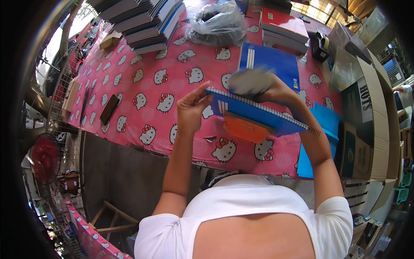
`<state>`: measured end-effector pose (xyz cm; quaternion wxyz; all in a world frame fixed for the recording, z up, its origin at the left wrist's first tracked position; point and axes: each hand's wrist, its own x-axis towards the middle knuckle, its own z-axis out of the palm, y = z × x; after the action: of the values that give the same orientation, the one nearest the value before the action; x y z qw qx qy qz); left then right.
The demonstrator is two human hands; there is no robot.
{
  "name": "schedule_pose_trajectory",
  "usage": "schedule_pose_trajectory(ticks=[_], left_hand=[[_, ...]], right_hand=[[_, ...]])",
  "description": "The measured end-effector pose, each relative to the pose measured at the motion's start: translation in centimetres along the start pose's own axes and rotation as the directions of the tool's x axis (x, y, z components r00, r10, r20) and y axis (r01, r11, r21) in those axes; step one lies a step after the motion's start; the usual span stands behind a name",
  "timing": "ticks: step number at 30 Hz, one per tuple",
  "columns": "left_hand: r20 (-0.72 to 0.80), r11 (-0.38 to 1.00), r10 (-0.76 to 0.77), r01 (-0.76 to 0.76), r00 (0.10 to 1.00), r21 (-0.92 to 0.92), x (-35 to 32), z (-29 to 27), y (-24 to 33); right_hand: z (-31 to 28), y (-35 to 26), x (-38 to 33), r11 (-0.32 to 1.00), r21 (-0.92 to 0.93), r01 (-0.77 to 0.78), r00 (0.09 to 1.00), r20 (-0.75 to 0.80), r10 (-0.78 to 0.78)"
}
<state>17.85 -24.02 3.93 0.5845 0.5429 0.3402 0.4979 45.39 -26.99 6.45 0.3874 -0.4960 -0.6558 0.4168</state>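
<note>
A blue spiral notebook (258, 113) is held tilted above the pink table, its wire spine upward. Loose coil wire (316, 131) sticks out past its right end. My left hand (192, 105) pinches the notebook's left end between thumb and fingers. My right hand (276, 90) is closed around a greyish-beige flat thing (251, 81), smeared by motion, just behind the spine; I cannot tell its kind. Below the notebook lies an orange block-like thing (246, 127) with a brown edge, partly hidden. Behind my right hand, another blue notebook (276, 60) lies flat.
Stacked notebooks (144, 26) rise at the far left, beside a clear plastic bag (217, 23) with dark contents. A red-topped stack (284, 28) and tape dispenser (320, 46) stand far right. Blue sheets (317, 142) and a cardboard box (360, 125) are at right; a dark block (110, 109) lies left.
</note>
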Motion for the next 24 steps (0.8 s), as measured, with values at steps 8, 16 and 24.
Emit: schedule_pose_trajectory(ticks=[8,16,24], left_hand=[[0.239,0.974,0.161,-0.116,0.957,-0.194,2.8,0.1,-0.5],[-0.121,0.469,0.882,-0.826,0.455,0.314,-5.9,2.2,17.3],[0.410,0.784,0.322,-0.483,0.853,0.390,-9.7,8.2,2.8]], right_hand=[[-8.7,6.2,-14.1,0.381,-0.273,-0.883,0.332,-0.938,0.098],[-3.9,8.5,-28.2,0.333,-0.519,-0.787,0.566,-0.823,0.055],[1.5,7.7,-29.1,0.254,-0.448,-0.857,0.493,-0.856,0.153]])
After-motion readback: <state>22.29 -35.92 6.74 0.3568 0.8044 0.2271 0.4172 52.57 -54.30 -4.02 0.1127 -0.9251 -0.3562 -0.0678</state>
